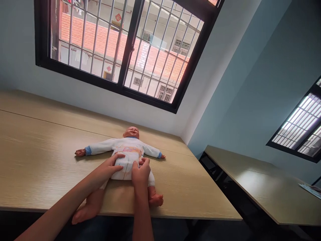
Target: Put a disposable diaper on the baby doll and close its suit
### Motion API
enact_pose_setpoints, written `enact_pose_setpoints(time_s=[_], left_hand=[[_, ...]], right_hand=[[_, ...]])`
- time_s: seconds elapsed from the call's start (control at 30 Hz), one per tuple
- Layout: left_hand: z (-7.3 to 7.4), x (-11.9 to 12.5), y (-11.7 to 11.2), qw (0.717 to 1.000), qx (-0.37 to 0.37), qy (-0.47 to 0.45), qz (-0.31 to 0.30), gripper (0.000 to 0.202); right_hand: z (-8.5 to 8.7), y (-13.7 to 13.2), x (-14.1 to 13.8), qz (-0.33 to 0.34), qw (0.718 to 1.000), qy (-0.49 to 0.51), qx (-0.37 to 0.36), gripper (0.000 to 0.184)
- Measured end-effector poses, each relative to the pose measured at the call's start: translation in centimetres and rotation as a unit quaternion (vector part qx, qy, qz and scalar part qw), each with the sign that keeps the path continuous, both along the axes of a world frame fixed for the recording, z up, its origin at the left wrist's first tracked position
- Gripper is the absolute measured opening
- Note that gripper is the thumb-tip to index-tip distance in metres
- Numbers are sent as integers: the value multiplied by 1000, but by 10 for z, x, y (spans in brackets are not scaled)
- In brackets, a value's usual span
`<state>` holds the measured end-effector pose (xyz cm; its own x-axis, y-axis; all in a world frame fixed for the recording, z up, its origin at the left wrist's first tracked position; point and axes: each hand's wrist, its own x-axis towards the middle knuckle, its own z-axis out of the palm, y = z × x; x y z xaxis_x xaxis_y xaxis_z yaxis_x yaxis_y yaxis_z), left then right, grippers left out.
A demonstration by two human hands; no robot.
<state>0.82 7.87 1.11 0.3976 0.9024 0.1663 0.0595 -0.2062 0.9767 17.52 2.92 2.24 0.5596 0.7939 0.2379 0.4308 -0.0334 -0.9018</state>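
Left hand [109,167] lies flat across the diaper [124,170] — fingers spread — while the right hand [140,172] curls at its waistband, on a baby doll [129,142] lying face-up near the desk's [37,160] front edge.

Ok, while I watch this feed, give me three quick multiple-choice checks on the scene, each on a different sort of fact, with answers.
1. Where is the left hand? A) on the diaper B) on the window bars C) under the table
2. What colour are the cuffs on the baby doll? A) red B) blue C) green
3. How does the doll lie? A) face down B) on its side C) on its back

1: A, its fingers rest on the diaper's front.
2: B, blue bands circle both wrists.
3: C, its face points up on the wooden table.
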Motion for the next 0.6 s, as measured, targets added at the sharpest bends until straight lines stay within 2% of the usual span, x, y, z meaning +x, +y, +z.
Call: enact_pose_setpoints(time_s=[0.1, 0.27, 0.43, 0.6], left_hand=[[1, -1, 2, 996, -63, -42, -46, 72], [1, -3, 2, 992, -90, -68, -60, 74], [2, -4, -2, 995, -64, -61, -46, 74], [-5, -6, 5, 996, -57, -47, -42, 72]], right_hand=[[-2, -1, -4, -30, 998, 34, 38, 16], [-4, -6, -8, -29, 993, 79, 79, 17], [-6, -9, -6, -23, 991, 110, 78, 18], [-14, -5, -7, -13, 979, 139, 146, 19]])
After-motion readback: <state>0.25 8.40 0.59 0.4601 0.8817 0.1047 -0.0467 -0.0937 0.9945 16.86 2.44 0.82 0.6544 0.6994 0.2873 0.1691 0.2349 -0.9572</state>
